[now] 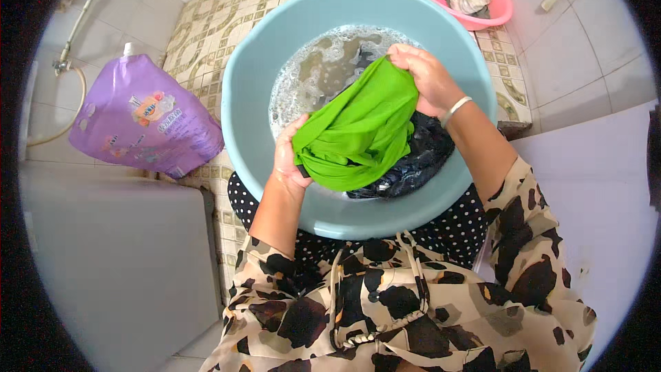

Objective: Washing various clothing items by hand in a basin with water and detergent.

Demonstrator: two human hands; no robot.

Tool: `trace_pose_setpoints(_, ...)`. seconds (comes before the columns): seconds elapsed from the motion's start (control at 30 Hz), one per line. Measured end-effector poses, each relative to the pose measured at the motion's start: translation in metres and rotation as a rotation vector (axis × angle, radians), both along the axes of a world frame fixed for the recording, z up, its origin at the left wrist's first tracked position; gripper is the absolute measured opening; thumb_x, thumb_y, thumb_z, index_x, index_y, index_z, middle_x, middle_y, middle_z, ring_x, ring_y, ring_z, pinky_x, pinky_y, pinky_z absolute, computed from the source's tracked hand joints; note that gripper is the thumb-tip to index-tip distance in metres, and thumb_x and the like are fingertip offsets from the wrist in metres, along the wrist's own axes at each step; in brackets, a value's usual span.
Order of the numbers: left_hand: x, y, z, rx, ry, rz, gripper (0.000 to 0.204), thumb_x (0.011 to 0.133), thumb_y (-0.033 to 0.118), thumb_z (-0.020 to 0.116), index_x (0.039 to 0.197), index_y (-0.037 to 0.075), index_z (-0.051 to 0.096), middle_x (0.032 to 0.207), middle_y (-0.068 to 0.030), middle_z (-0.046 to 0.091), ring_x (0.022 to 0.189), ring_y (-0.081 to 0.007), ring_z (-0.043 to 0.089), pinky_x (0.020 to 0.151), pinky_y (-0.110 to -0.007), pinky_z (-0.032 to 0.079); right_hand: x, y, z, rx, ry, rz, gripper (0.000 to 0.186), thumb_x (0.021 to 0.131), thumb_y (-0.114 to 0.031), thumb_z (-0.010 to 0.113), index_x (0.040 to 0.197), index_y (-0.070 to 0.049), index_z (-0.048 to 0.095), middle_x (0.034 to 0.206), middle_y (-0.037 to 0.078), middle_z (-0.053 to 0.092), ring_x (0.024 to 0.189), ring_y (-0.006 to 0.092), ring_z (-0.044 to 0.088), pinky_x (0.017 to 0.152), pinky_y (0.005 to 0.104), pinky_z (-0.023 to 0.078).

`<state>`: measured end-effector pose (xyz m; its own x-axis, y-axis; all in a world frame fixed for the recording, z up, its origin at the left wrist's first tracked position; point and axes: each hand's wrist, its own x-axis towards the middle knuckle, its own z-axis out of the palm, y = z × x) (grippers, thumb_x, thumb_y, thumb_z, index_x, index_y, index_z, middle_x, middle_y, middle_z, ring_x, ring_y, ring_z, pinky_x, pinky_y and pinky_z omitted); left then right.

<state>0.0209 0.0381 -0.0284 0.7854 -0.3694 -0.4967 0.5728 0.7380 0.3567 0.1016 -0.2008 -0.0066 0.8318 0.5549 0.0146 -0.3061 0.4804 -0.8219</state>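
Note:
A large blue basin (244,76) holds sudsy, murky water (320,69) and dark, wet fabric (420,162). Above the dark fabric, a bright green cloth (354,127) is stretched between my hands. My left hand (289,155) grips its left side, with the fingers partly behind the cloth. My right hand (421,79) is closed on the upper right corner of the cloth, and a pale bracelet circles that wrist. The underside of the cloth and much of the dark fabric are hidden.
A purple detergent pouch (134,124) stands left of the basin. A grey box-like surface (117,255) is at lower left, a pale panel (585,234) at right. A pink basin (499,3) with clothes sits behind, at upper right. A hose (76,107) hangs on the left tiled wall.

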Motion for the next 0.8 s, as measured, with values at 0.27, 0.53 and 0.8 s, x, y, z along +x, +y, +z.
trace_pose_setpoints(0.27, -0.005, -0.014, -0.005, -0.056, 0.040, -0.152, 0.041, 0.085, 0.031, 0.042, 0.110, 0.000, 0.052, 0.107, -0.0160, 0.057, 0.096, -0.0303, 0.056, 0.087, -0.043, 0.042, 0.005, -0.010, -0.009, 0.098, 0.230, -0.057, 0.011, 0.082, -0.013, 0.045, 0.082, -0.004, 0.052, 0.078, 0.008, 0.057, 0.072, 0.0187, 0.057, 0.070, 0.0330, 0.047)
trace_pose_setpoints(0.53, -0.006, -0.024, 0.005, 0.020, -0.017, -0.116, 0.063, 0.080, 0.056, 0.045, 0.110, 0.001, 0.051, 0.108, -0.0159, 0.056, 0.097, -0.0280, 0.056, 0.086, -0.040, 0.044, -0.005, -0.023, -0.017, 0.047, 0.302, -0.011, 0.014, 0.083, -0.018, 0.048, 0.083, -0.005, 0.053, 0.078, 0.006, 0.057, 0.071, 0.0171, 0.057, 0.067, 0.0302, 0.047)
trace_pose_setpoints(0.8, -0.008, -0.024, 0.001, -0.063, -0.008, -0.106, 0.079, 0.072, 0.067, 0.044, 0.116, 0.001, 0.047, 0.113, -0.0166, 0.053, 0.101, -0.0305, 0.053, 0.089, -0.043, 0.041, -0.004, -0.026, -0.040, -1.132, -0.580, -0.449, 0.021, 0.073, -0.023, 0.063, 0.078, -0.003, 0.059, 0.070, 0.007, 0.060, 0.065, 0.0178, 0.058, 0.065, 0.0292, 0.046)
